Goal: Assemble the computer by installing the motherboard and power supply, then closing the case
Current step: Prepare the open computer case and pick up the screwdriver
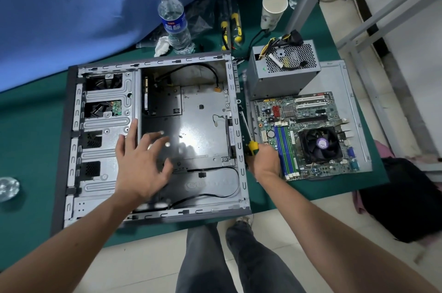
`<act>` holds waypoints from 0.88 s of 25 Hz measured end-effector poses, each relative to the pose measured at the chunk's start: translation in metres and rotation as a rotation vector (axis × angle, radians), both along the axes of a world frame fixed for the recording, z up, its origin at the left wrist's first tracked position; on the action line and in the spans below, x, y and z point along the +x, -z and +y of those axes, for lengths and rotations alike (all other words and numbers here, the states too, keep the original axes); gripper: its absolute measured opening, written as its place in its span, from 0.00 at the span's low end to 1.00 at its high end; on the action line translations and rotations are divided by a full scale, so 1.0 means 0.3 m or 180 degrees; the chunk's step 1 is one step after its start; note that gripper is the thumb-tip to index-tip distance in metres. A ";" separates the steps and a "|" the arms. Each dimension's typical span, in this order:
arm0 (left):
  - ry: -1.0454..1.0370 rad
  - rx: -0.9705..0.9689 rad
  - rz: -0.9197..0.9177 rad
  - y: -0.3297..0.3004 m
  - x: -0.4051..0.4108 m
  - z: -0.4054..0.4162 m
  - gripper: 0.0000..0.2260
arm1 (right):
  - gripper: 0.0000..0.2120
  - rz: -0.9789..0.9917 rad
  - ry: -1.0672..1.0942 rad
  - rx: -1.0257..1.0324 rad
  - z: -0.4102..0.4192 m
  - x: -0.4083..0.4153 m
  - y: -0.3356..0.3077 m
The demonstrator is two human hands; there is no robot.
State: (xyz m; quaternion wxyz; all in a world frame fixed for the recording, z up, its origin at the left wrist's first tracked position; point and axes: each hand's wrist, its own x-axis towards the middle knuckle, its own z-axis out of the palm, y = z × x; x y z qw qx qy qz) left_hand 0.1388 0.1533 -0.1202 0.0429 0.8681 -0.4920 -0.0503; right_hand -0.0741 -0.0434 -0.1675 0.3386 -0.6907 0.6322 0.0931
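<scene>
Motherboard (308,135) still outside the case (203,111), at its 3 o'clock. Left hand (141,161) spread over it; right hand (264,160) grips screwdriver (251,139). Next: seat the board.

Person seen from above, head-mounted view. Both forearms are bare from the lower frame edge to the wrists, with no sleeve, watch, ring or glove visible. Left hand (141,163) and right hand (264,161) are uncovered, nails short. Legs (229,261) are clad in dark grey, loosely fitting trousers with soft vertical folds along the cloth. One shoe (244,218), light in colour with darker marks, shows at the trouser hem; its details are blurred.
</scene>
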 end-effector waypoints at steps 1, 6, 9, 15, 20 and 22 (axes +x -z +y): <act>0.0010 -0.0001 -0.0002 -0.001 0.000 0.001 0.24 | 0.12 -0.0052 0.0040 0.0025 0.001 -0.002 -0.001; 0.0000 0.0025 0.0013 -0.005 -0.002 -0.003 0.24 | 0.12 0.0129 0.0150 -0.0047 0.004 -0.010 0.006; -0.0007 0.0045 0.0019 -0.006 -0.003 -0.003 0.24 | 0.10 0.0246 0.0124 -0.0074 0.010 0.009 0.006; -0.0007 0.0085 0.0019 -0.008 -0.002 -0.002 0.25 | 0.10 0.0404 0.0052 -0.0139 0.025 0.009 0.006; -0.0014 0.0098 0.0033 -0.009 0.000 -0.004 0.24 | 0.07 0.0251 0.0216 -0.0141 0.020 0.003 0.004; -0.0017 0.0102 0.0030 -0.009 0.003 -0.003 0.24 | 0.07 0.0015 0.0385 -0.0107 0.021 -0.013 -0.001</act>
